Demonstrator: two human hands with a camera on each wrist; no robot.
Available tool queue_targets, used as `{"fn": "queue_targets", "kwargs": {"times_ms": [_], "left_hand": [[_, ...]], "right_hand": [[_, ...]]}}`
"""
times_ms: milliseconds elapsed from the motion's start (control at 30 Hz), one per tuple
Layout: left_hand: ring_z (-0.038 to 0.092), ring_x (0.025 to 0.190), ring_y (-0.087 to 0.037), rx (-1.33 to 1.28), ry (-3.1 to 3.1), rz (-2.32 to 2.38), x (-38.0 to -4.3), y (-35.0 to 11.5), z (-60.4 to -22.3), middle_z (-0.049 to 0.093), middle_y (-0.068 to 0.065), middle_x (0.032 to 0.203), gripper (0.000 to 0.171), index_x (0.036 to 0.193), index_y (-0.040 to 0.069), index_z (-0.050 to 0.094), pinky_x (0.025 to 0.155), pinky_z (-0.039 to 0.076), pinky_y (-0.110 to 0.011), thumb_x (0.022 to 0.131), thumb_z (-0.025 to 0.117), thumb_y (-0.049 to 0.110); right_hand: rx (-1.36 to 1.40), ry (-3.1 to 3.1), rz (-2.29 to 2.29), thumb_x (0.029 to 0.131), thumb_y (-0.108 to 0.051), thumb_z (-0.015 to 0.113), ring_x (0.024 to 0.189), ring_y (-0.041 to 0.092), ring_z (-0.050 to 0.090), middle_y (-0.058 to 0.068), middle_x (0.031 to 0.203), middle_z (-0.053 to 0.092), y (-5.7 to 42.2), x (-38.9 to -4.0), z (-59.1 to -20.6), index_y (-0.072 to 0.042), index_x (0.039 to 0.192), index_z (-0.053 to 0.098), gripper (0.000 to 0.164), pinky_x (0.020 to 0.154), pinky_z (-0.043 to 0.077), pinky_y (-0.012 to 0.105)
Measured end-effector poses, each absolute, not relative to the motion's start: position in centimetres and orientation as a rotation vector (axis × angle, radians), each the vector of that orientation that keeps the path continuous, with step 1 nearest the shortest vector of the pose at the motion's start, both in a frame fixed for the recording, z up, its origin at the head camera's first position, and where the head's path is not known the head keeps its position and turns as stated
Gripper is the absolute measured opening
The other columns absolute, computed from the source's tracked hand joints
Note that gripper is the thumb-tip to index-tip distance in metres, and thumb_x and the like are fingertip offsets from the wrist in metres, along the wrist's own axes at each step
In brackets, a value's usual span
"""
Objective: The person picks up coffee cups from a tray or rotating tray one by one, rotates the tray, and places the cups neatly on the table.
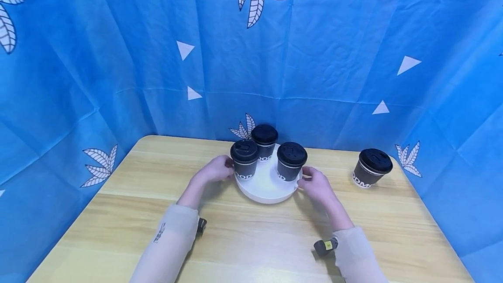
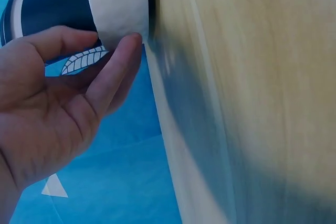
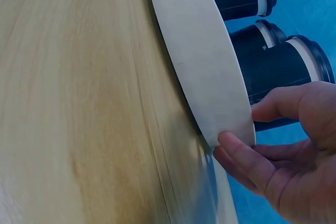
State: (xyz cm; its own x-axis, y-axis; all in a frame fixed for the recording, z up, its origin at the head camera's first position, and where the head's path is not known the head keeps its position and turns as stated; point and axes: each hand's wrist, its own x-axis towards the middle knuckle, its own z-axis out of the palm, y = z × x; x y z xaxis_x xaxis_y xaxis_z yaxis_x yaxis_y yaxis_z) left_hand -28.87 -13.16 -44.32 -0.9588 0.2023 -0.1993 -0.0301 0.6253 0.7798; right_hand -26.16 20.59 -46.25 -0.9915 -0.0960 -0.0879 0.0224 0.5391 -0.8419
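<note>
A round white tray point(image 1: 264, 189) with a raised rim carries three dark paper cups with black lids: a left cup point(image 1: 244, 167), a back cup point(image 1: 265, 148) and a right cup point(image 1: 290, 170). My left hand point(image 1: 215, 170) holds the tray's left edge, thumb near the rim and fingertips on the outer wall in the left wrist view. At the opposite edge my right hand point(image 1: 317, 185) pinches the rim between thumb and fingers. The tray's side wall point(image 3: 205, 61) lies close over the table in the right wrist view, with a dark shadow along its lower edge.
A fourth lidded cup point(image 1: 371, 169) stands apart on the wooden table point(image 1: 251, 239), near its right back corner. Behind and at both sides hangs a blue curtain point(image 1: 322, 56) with white leaf and triangle prints, close against the table's back edge.
</note>
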Motion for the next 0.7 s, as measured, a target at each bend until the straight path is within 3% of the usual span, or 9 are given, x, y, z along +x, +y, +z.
{"fn": "queue_targets", "kwargs": {"times_ms": [167, 400, 700], "left_hand": [[0.067, 0.101, -0.031, 0.217, 2.597, 1.194, -28.36, -13.01, -44.26, 0.067, -0.023, 0.12, 0.05, 0.131, -0.012, 0.057, 0.094, 0.058, -0.044, 0.089, 0.07, 0.012], [0.067, 0.092, -0.027, 0.247, 2.577, 1.193, -28.22, -12.85, -44.29, 0.069, -0.019, 0.112, 0.052, 0.128, -0.011, 0.059, 0.086, 0.059, -0.042, 0.086, 0.076, 0.013], [0.064, 0.115, -0.034, 0.279, 2.657, 1.142, -28.39, -12.63, -44.54, 0.068, -0.02, 0.122, 0.05, 0.13, -0.007, 0.061, 0.107, 0.05, -0.052, 0.087, 0.076, 0.015]], "right_hand": [[-0.053, 2.63, -1.461, 0.092, -0.007, 0.062, 0.13, 0.043, 0.058, 0.029, 0.151, 0.05, 20.54, -26.08, -46.09, 0.01, 0.15, 0.042, 0.064, 0.111, 0.047, 0.052], [-0.022, 2.614, -1.433, 0.092, -0.011, 0.065, 0.133, 0.044, 0.055, 0.028, 0.153, 0.047, 20.43, -25.95, -45.84, 0.009, 0.152, 0.039, 0.068, 0.113, 0.045, 0.053], [-0.058, 2.658, -1.428, 0.095, -0.01, 0.057, 0.132, 0.044, 0.056, 0.029, 0.148, 0.052, 20.67, -26.07, -46.11, 0.01, 0.148, 0.044, 0.059, 0.112, 0.045, 0.053]]}}
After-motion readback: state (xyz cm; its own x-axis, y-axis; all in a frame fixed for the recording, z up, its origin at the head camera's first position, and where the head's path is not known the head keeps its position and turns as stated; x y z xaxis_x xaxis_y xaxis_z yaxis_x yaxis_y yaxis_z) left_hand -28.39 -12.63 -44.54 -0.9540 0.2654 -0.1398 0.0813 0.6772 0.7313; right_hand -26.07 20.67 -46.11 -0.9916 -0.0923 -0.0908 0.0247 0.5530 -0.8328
